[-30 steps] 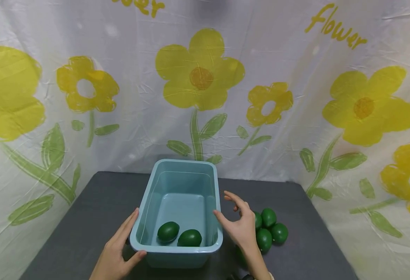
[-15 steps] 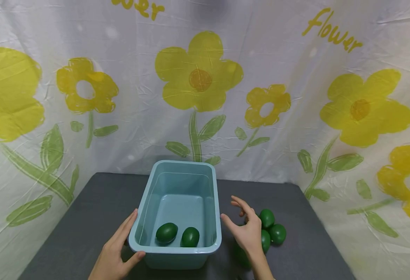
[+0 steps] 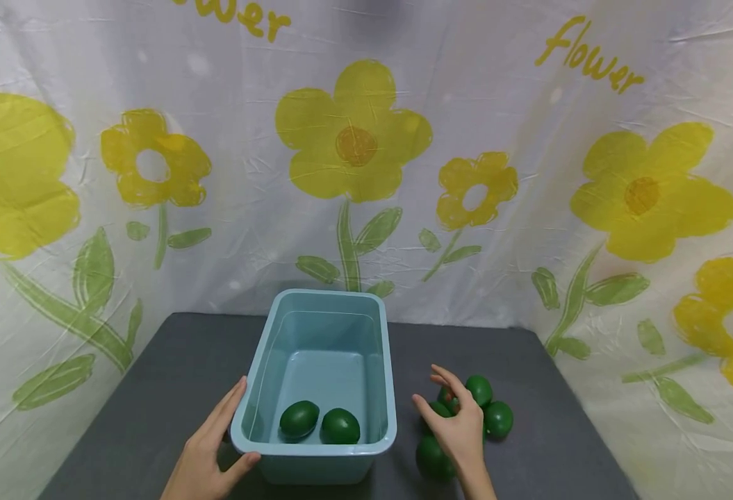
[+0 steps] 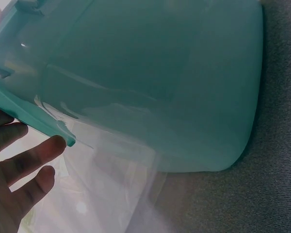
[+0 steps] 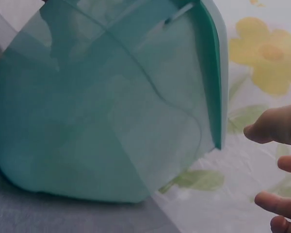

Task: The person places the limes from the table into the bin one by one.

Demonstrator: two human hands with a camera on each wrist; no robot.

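A light blue plastic bin [image 3: 316, 450] stands on the dark table. Two glossy, dark green oval fruits, which look like avocados, lie at its near end: a left avocado [image 3: 299, 419] and a right avocado [image 3: 340, 426]. Against the bin's near left corner rests my left hand [image 3: 206, 448], fingers along the left side and thumb at the front rim. The left wrist view shows its fingertips [image 4: 58, 143] at the rim, fingers spread. Beside the bin, my right hand [image 3: 456, 423] hovers over a pile of avocados [image 3: 499, 419], thumb and fingers apart, holding nothing. It partly hides the pile.
One avocado [image 3: 433, 458] of the pile lies nearest, between the bin and my right wrist. The dark tabletop [image 3: 547, 444] reaches back to a white curtain [image 3: 241, 229] with yellow flowers, which closes off the back and sides.
My right hand has moved right and nearer, from the bin's right rim to over the pile. The right avocado in the bin has rocked and turned. My left hand has stayed put.
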